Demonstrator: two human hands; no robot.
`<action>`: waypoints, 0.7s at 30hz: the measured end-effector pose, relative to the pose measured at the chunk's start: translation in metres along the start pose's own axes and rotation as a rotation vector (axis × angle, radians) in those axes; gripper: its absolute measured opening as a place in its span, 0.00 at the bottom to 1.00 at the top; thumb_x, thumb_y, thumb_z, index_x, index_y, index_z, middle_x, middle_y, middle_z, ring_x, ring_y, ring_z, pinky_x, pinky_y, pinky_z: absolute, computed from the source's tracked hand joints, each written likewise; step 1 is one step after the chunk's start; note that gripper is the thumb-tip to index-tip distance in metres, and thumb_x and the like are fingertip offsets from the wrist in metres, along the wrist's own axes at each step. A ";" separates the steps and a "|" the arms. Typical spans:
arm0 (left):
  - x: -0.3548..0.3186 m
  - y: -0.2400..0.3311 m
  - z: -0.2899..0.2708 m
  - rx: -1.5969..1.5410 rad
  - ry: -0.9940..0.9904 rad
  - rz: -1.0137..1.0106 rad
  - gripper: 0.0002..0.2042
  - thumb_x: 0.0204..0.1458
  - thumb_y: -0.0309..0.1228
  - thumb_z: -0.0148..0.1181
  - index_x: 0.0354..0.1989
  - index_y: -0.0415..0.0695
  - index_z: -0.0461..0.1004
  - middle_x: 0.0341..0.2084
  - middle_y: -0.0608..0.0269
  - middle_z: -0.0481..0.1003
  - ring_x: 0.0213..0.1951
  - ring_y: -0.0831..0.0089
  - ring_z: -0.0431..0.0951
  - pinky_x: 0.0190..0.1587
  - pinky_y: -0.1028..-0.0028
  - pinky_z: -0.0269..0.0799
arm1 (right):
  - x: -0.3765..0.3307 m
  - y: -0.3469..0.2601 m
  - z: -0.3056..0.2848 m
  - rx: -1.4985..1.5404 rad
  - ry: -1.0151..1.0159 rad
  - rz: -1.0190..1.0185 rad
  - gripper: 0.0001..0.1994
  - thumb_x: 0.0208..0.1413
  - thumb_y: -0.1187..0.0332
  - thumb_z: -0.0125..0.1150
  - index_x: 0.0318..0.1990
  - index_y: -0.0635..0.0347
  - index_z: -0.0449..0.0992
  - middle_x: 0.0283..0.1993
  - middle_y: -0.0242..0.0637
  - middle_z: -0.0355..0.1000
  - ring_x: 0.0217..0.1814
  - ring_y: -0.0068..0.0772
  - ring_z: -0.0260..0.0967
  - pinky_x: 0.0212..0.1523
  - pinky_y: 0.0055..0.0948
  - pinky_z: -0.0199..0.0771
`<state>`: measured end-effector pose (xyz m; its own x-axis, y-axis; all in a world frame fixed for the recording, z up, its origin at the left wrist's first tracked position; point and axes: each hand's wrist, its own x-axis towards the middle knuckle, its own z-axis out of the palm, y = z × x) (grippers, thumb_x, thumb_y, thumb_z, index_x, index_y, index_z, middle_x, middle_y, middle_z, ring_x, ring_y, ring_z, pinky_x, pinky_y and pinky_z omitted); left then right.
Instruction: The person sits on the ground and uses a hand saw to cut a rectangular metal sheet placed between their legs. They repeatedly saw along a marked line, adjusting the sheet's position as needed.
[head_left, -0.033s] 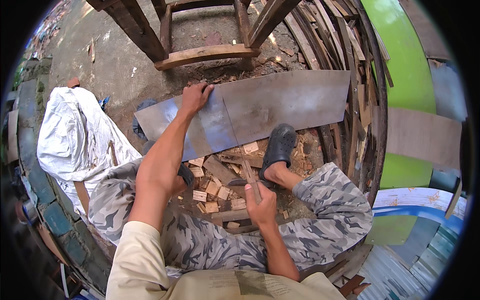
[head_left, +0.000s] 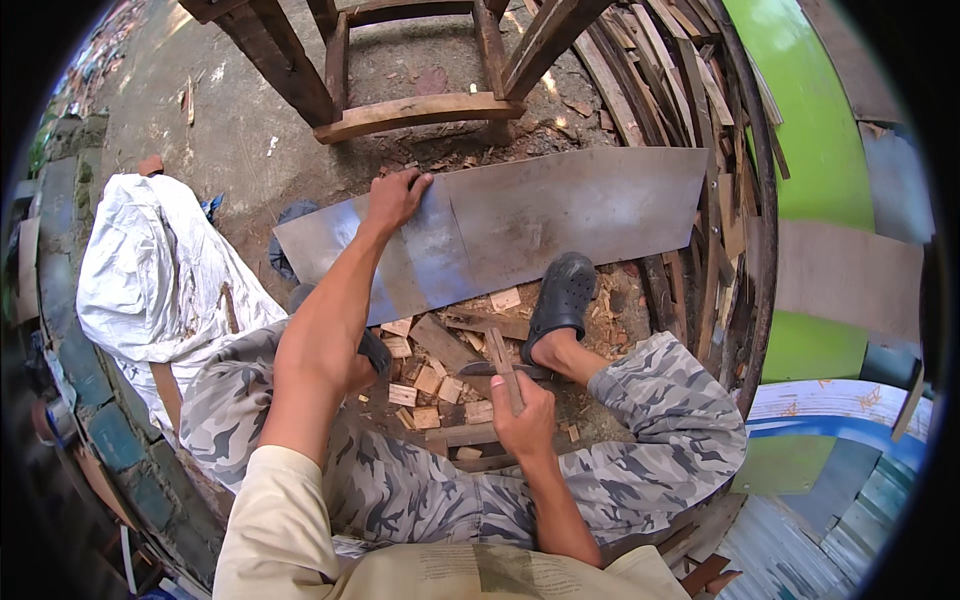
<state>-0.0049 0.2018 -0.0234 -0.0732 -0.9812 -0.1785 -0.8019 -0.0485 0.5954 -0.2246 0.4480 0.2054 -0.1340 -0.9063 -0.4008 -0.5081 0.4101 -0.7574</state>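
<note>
A long, thin grey sheet (head_left: 570, 205) with bluish-white patches lies across in front of my feet. My left hand (head_left: 397, 200) is closed over its far edge, with the fingers curled round the rim. A thin dark line crosses the sheet to the right of that hand. Nearer to me, my right hand (head_left: 525, 415) is wrapped round a slim wooden handle (head_left: 503, 365) pointing away toward the sheet; I cannot make out a blade beyond its tip. Under the handle, a dark flat blade-like piece (head_left: 482, 369) lies among small wood blocks (head_left: 428, 380).
A wooden frame (head_left: 420, 115) stands beyond the sheet. Long wood strips (head_left: 655, 90) are piled at the right beside a green panel (head_left: 800, 120). A white sack (head_left: 150, 270) lies at the left. My dark clog (head_left: 563, 300) rests by the sheet's near edge.
The thin line that ran from the wooden handle's tip to the sheet no longer shows between them. The whole view has shifted slightly; both hands keep their holds.
</note>
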 end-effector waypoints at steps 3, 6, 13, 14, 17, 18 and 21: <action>-0.007 0.004 0.001 0.006 -0.006 0.010 0.21 0.63 0.50 0.51 0.39 0.45 0.81 0.33 0.47 0.81 0.40 0.48 0.80 0.48 0.54 0.68 | -0.010 -0.006 -0.008 -0.049 0.013 0.023 0.14 0.62 0.63 0.58 0.28 0.64 0.73 0.22 0.51 0.71 0.25 0.57 0.71 0.28 0.46 0.66; -0.004 -0.001 0.008 -0.033 0.039 0.048 0.20 0.63 0.50 0.52 0.38 0.45 0.81 0.32 0.47 0.81 0.39 0.48 0.80 0.47 0.52 0.67 | 0.000 0.002 -0.006 -0.087 0.015 -0.027 0.14 0.62 0.63 0.58 0.28 0.64 0.72 0.22 0.52 0.71 0.26 0.59 0.71 0.28 0.47 0.66; 0.011 -0.002 0.016 0.093 0.085 -0.040 0.20 0.62 0.50 0.51 0.37 0.45 0.81 0.32 0.47 0.81 0.39 0.49 0.80 0.46 0.53 0.65 | 0.052 0.034 0.026 -0.048 0.031 -0.029 0.16 0.60 0.62 0.58 0.28 0.67 0.75 0.23 0.56 0.72 0.27 0.61 0.71 0.29 0.46 0.67; 0.010 -0.003 0.021 0.111 0.095 -0.053 0.20 0.63 0.50 0.51 0.37 0.45 0.81 0.32 0.47 0.81 0.40 0.49 0.80 0.46 0.54 0.65 | 0.070 0.041 0.035 -0.052 0.005 0.001 0.16 0.60 0.62 0.58 0.29 0.68 0.76 0.24 0.57 0.72 0.27 0.61 0.72 0.30 0.46 0.68; 0.016 -0.006 0.026 0.128 0.089 -0.030 0.20 0.63 0.50 0.51 0.36 0.45 0.81 0.33 0.48 0.81 0.40 0.50 0.80 0.45 0.55 0.65 | 0.102 0.054 0.055 -0.015 0.049 -0.055 0.16 0.61 0.61 0.58 0.30 0.69 0.76 0.23 0.55 0.71 0.26 0.57 0.71 0.31 0.46 0.67; 0.018 -0.007 0.026 0.114 0.077 -0.032 0.20 0.63 0.50 0.51 0.36 0.45 0.81 0.33 0.48 0.81 0.40 0.49 0.80 0.46 0.55 0.65 | 0.106 0.060 0.058 0.014 0.069 -0.092 0.17 0.61 0.61 0.57 0.30 0.69 0.75 0.22 0.54 0.70 0.24 0.53 0.70 0.30 0.44 0.67; 0.018 -0.011 0.020 0.096 0.012 -0.052 0.21 0.63 0.50 0.51 0.37 0.45 0.81 0.33 0.48 0.81 0.40 0.48 0.80 0.47 0.54 0.66 | 0.098 0.061 0.053 0.042 0.069 -0.098 0.18 0.62 0.60 0.57 0.31 0.70 0.75 0.22 0.53 0.71 0.24 0.49 0.70 0.29 0.42 0.67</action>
<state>-0.0095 0.1883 -0.0483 -0.0232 -0.9799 -0.1980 -0.8575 -0.0823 0.5078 -0.2237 0.3894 0.0922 -0.1446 -0.9465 -0.2883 -0.4859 0.3218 -0.8126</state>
